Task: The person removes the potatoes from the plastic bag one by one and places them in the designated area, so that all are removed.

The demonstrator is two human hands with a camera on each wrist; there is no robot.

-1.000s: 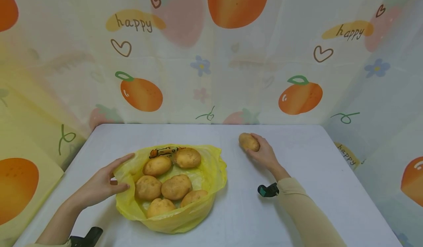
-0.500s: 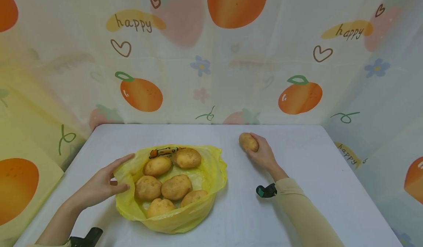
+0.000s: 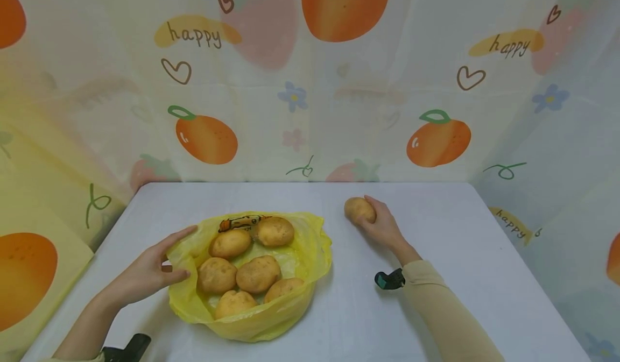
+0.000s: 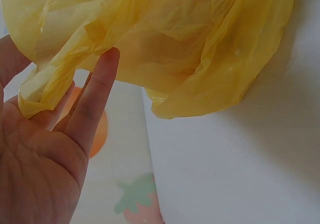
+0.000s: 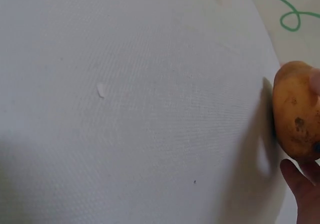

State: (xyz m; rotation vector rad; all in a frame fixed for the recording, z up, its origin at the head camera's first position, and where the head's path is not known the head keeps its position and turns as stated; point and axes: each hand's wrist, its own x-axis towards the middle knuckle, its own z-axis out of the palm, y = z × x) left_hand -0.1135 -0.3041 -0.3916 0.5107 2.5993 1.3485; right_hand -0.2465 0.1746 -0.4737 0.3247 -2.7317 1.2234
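Potato gripped by right hand, yellow bag touched by left hand

Potato is enclosed by the right hand's fingers, right of the bag, toward the bench's far side; contact with the bench cannot be told. Left rim of the bag is touched by the left hand, its fingers extended and spread from the thumb. Six more potatoes are contained in the bag.

Potatoes in bag on table
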